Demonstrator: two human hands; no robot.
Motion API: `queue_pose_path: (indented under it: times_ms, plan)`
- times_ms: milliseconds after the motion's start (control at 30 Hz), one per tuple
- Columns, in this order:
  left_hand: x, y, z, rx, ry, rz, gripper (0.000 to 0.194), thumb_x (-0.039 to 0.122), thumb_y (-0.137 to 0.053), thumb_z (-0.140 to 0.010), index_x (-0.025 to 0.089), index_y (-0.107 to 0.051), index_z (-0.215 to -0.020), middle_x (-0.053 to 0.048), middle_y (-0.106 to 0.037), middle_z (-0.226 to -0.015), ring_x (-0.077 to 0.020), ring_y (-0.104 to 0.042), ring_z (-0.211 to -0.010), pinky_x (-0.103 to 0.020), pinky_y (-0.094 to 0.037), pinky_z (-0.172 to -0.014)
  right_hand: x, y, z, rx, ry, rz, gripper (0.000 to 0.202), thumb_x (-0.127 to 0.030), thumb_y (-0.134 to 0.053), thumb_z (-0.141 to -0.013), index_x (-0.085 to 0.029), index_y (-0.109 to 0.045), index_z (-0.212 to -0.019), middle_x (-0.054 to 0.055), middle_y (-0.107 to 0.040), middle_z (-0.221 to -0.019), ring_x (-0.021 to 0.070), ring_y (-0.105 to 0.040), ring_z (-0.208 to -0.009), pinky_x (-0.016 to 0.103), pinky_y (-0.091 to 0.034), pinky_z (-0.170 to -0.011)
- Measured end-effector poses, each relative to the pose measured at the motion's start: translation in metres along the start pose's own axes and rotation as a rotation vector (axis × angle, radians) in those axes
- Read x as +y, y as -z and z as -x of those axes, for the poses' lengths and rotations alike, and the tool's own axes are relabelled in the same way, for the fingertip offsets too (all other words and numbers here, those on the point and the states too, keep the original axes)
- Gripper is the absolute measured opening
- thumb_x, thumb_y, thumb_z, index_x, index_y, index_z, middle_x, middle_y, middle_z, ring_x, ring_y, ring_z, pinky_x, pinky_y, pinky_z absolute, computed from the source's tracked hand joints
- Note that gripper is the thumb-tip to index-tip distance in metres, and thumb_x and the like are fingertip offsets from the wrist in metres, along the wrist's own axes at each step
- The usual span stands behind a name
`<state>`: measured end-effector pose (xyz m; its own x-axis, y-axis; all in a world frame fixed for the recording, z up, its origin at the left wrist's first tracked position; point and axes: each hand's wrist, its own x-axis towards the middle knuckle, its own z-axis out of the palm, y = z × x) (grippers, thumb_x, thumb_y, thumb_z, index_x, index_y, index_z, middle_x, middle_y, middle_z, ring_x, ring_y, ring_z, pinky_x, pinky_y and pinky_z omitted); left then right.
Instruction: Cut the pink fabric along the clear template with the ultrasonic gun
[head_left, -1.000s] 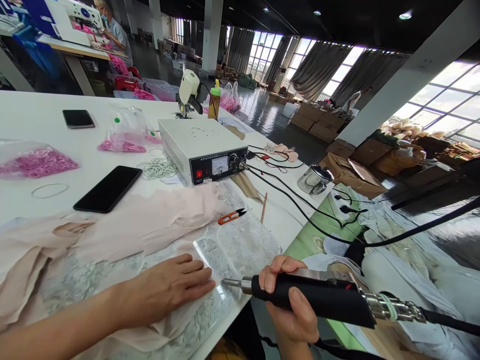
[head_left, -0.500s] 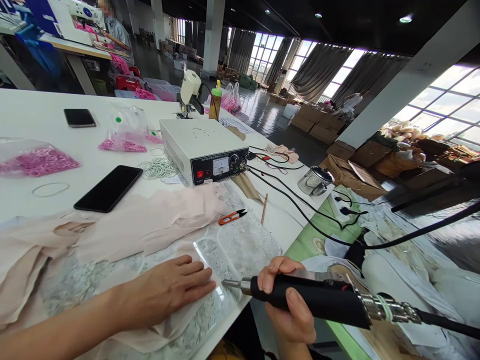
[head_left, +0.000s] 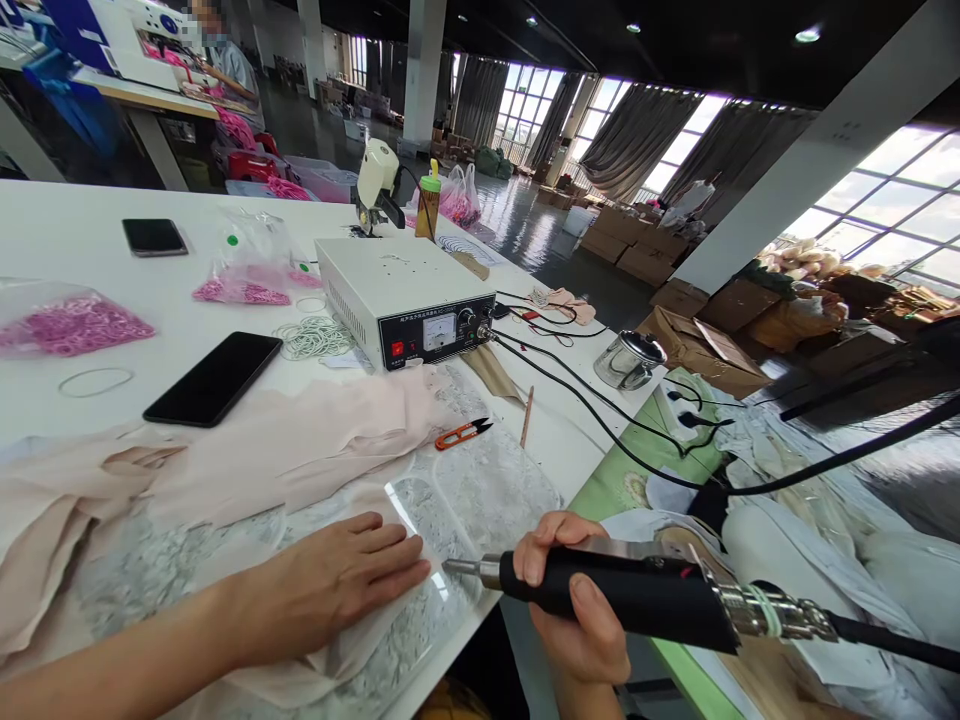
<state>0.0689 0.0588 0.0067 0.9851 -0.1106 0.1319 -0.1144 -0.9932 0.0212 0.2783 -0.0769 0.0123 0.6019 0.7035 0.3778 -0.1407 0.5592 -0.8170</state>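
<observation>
My left hand lies flat, palm down, on a thin beige fabric piece spread over the grey marble-patterned mat. A clear plastic template with a shiny edge is partly beneath the fingers. In my right hand is a black ultrasonic welding gun, fingers wrapped around its body. Its metal tip points left, close to my left fingertips; whether it touches the template I cannot tell. Farther back on the mat are orange thread snips and more beige fabric.
Behind the mat stands a white control box with cables running right. A black phone, pink bagged rings, white elastic bands and a lidded glass jar are on the table. At right is a green-covered surface piled with cloth.
The view has shifted very slightly. Both hands and the welding gun stay in the same place.
</observation>
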Motion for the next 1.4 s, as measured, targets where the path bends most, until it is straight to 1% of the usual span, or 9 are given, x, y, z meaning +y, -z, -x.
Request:
queue_pose_path:
  times_ms: [133, 367, 567, 733, 1033, 1233, 1400]
  plan:
    - [0.0003, -0.0015, 0.0007, 0.002, 0.005, 0.000, 0.065, 0.003, -0.062, -0.080, 0.014, -0.048, -0.142, -0.010, -0.067, -0.124, -0.0240, -0.061, -0.110, -0.035, -0.042, -0.099, -0.0007, 0.0005, -0.0005, -0.015, -0.010, -0.030, 0.017, -0.040, -0.063, -0.085, -0.025, -0.065, -0.093, 0.000, -0.055, -0.081, 0.0118, -0.052, -0.054, 0.028, -0.046, -0.049]
    - [-0.0006, -0.0020, 0.0009, 0.005, -0.002, 0.012, 0.068, 0.001, -0.061, -0.078, 0.013, -0.046, -0.143, -0.010, -0.065, -0.129, -0.0241, -0.062, -0.111, -0.037, -0.043, -0.099, -0.0008, 0.0008, -0.0005, -0.035, -0.019, -0.065, 0.016, -0.038, -0.062, -0.085, -0.025, -0.066, -0.095, 0.001, -0.055, -0.083, 0.0113, -0.054, -0.056, 0.027, -0.046, -0.052]
    - [-0.0008, -0.0011, -0.0005, 0.002, -0.004, 0.011, 0.066, 0.003, -0.064, -0.078, 0.013, -0.048, -0.141, -0.009, -0.066, -0.126, -0.0239, -0.062, -0.109, -0.037, -0.043, -0.097, -0.0014, 0.0000, -0.0011, -0.028, -0.008, -0.077, 0.016, -0.037, -0.062, -0.085, -0.025, -0.066, -0.095, 0.000, -0.056, -0.083, 0.0115, -0.054, -0.055, 0.028, -0.047, -0.052]
    - [-0.0010, -0.0004, -0.0001, -0.029, 0.000, -0.007, 0.066, 0.005, -0.065, -0.079, 0.014, -0.047, -0.142, -0.009, -0.066, -0.127, -0.0237, -0.062, -0.110, -0.036, -0.042, -0.098, -0.0009, -0.0012, -0.0004, -0.057, -0.011, -0.066, 0.017, -0.038, -0.063, -0.086, -0.025, -0.066, -0.096, 0.000, -0.055, -0.084, 0.0117, -0.054, -0.055, 0.028, -0.047, -0.051]
    - [0.0006, -0.0003, 0.0006, -0.012, 0.014, 0.004, 0.064, 0.001, -0.059, -0.080, 0.015, -0.048, -0.142, -0.008, -0.067, -0.128, -0.0235, -0.062, -0.109, -0.037, -0.041, -0.097, 0.0001, -0.0031, -0.0001, -0.066, -0.013, -0.060, 0.016, -0.038, -0.063, -0.087, -0.025, -0.065, -0.096, 0.000, -0.057, -0.084, 0.0118, -0.055, -0.055, 0.028, -0.048, -0.051]
    - [-0.0002, -0.0013, 0.0015, 0.007, 0.004, -0.001, 0.060, 0.006, -0.062, -0.084, 0.015, -0.049, -0.142, -0.008, -0.066, -0.128, -0.0232, -0.062, -0.109, -0.036, -0.042, -0.097, -0.0009, -0.0026, -0.0003, -0.118, 0.000, -0.022, 0.013, -0.037, -0.064, -0.089, -0.024, -0.063, -0.091, -0.001, -0.058, -0.082, 0.0112, -0.058, -0.057, 0.028, -0.051, -0.054]
    - [-0.0004, -0.0024, 0.0018, 0.013, 0.003, -0.002, 0.057, 0.008, -0.061, -0.086, 0.016, -0.050, -0.142, -0.008, -0.066, -0.129, -0.0226, -0.062, -0.108, -0.035, -0.042, -0.096, -0.0016, -0.0026, 0.0000, -0.123, -0.005, -0.022, 0.013, -0.036, -0.064, -0.089, -0.024, -0.063, -0.093, -0.001, -0.058, -0.083, 0.0110, -0.059, -0.057, 0.028, -0.052, -0.054]
